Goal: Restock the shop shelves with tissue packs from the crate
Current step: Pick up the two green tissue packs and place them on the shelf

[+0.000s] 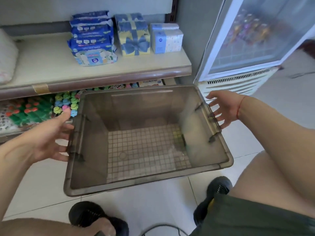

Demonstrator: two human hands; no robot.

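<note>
A smoky see-through plastic crate [80, 167] sits on the tiled floor in front of me, and nothing lies inside it. My left hand [49, 135] is open beside the crate's left rim, fingers near the edge. My right hand [223, 108] is open beside the right rim, fingers spread. On the cream shelf [51, 63] above stand a stack of blue wipe packs [92, 38], blue-and-yellow bow-printed tissue boxes [134, 35] and pale blue tissue packs [166, 38].
A glass-door fridge [255, 34] stands at the right with a vent grille below. Under the shelf lie colourful small goods [66, 104] and green-red items [27, 111]. A white soft pack [6, 55] sits at the shelf's left. My knees and black shoes are near the crate.
</note>
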